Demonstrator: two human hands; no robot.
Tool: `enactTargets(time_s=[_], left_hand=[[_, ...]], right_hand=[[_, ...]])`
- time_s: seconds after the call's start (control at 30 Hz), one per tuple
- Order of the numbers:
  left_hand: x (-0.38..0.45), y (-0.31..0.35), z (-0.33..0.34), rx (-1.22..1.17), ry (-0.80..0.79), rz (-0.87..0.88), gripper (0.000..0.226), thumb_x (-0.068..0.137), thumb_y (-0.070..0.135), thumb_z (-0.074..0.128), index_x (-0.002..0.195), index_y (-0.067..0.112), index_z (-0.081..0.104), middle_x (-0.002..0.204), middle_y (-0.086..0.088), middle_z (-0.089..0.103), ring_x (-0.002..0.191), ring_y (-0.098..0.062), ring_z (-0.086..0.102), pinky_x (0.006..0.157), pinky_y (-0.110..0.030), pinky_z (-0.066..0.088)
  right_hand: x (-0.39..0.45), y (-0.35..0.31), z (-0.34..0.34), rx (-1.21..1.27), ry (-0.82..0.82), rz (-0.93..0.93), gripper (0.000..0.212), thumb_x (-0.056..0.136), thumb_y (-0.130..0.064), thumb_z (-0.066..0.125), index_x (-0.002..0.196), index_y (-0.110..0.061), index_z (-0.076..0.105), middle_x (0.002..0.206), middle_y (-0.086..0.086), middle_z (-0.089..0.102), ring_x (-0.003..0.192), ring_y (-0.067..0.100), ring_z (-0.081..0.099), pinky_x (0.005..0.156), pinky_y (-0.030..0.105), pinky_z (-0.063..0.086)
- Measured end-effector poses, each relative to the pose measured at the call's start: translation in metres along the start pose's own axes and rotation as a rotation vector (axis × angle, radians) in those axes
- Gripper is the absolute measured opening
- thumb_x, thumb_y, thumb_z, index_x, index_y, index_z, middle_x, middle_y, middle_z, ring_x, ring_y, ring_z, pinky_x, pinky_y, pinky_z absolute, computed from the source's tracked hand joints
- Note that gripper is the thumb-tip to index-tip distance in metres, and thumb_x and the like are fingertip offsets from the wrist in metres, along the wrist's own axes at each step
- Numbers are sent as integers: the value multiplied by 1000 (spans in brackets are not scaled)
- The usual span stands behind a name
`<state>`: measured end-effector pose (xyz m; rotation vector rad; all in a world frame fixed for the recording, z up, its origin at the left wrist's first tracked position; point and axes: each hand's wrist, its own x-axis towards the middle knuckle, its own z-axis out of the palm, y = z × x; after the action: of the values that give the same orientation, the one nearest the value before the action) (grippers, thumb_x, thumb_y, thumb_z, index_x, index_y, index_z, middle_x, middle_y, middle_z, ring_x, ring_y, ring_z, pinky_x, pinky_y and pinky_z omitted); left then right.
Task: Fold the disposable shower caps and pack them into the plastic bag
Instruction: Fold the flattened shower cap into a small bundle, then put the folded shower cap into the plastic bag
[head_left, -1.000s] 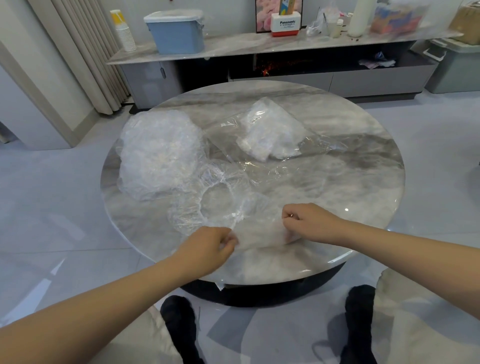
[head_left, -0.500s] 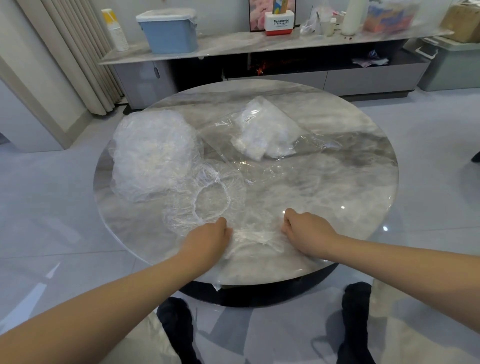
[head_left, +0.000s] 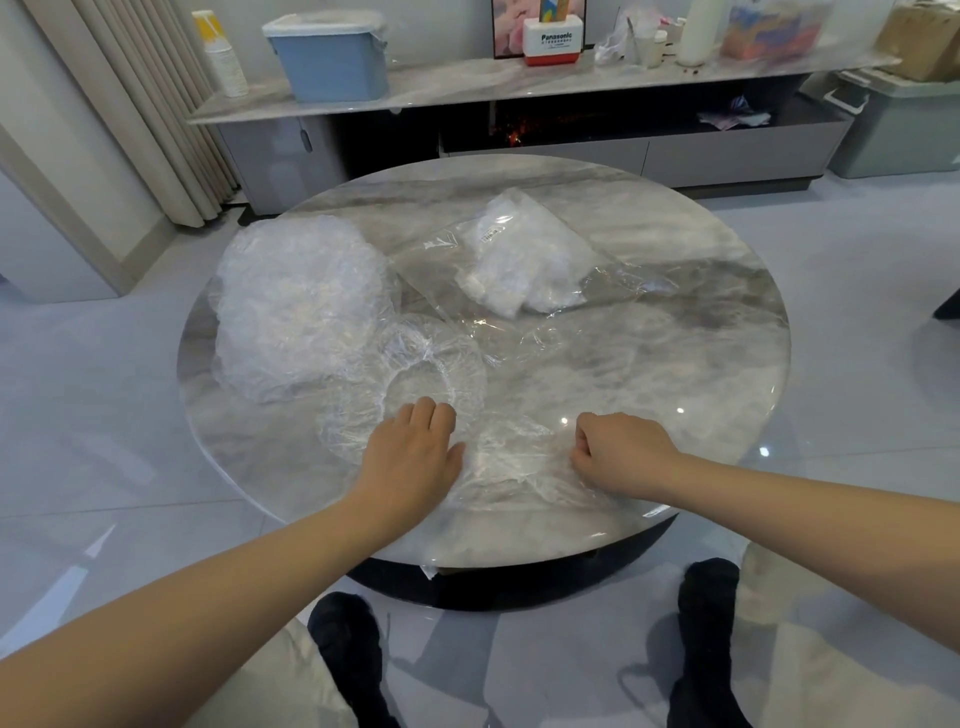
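Since half a second earlier, left hand (head_left: 415, 452) has flattened, fingers straight, pressing the shower cap (head_left: 498, 457) at the table's (head_left: 675, 364) near edge. Right hand (head_left: 618, 452) keeps a curled grip pinching the cap's right end. Film judged light, limp, slippery; best held at the elastic rim. Plastic bag (head_left: 524, 260) lies beyond.

glossy marble table (head_left: 675, 364), crinkled clear plastic shower caps (head_left: 296, 306)
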<state>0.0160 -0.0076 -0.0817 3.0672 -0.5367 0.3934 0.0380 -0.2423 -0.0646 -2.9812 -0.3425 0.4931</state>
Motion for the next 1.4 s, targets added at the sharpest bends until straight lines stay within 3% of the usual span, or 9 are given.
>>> enactTargets(time_s=[0.13,0.27,0.37,0.53,0.67,0.8,1.0,1.13,1.4], left_hand=[[-11,18,1,-131,49,108,14,75,23,66,82,11,62,71,-1,55,52,-18,52,40,-26,37],[-26,39,5,-146,-142,125,52,78,39,32,110,12,62,95,-4,58,79,-22,56,62,-30,47],[-24,41,-1,-162,-300,111,78,75,53,15,143,21,33,135,-3,41,118,-23,39,96,-34,34],[-20,38,-1,-266,-377,138,87,69,57,16,151,28,9,152,-5,21,142,-23,13,117,-42,10],[-21,38,6,-206,-348,208,86,72,55,22,152,29,3,158,-7,6,146,-22,-9,117,-47,-10],[-23,39,14,-287,-225,420,81,80,49,42,152,27,10,158,-8,14,147,-21,2,117,-47,-9],[-26,43,22,-326,-337,487,75,89,59,41,150,38,3,160,-3,-3,146,-19,-9,117,-44,-9],[-24,43,26,-342,-306,479,64,90,60,41,147,41,20,159,-6,7,147,-23,0,117,-48,-2],[-31,46,30,-465,-160,471,45,88,51,50,132,37,50,146,-12,39,140,-28,25,111,-52,13]], right_hand=[[-4,-1,-2,82,-71,62,12,87,-23,47,81,-14,50,79,-1,56,71,17,49,61,28,36],[-8,-3,-1,206,-172,101,26,81,-20,50,57,-13,43,58,-2,48,58,17,45,54,25,34],[-15,-5,-2,349,-275,106,33,82,-16,51,49,-15,49,54,-3,59,47,11,49,55,22,43],[-27,-2,-6,530,-350,122,21,86,-18,54,67,-12,58,60,-3,65,45,10,46,42,17,34],[-33,2,-9,710,-395,193,21,89,-20,56,70,-12,55,62,1,64,45,11,43,40,18,28],[-38,5,-6,699,-390,196,19,90,-23,57,74,-12,57,62,0,64,46,10,46,42,19,30],[-41,11,-4,487,-114,11,12,86,-27,62,80,-17,59,69,-8,62,61,5,56,62,21,49],[-42,13,-1,447,39,-184,5,84,-24,64,87,-25,60,86,-10,57,75,2,52,79,28,49],[-35,23,10,265,44,-485,36,81,-22,57,116,-23,66,123,-12,59,118,9,39,104,26,30]])
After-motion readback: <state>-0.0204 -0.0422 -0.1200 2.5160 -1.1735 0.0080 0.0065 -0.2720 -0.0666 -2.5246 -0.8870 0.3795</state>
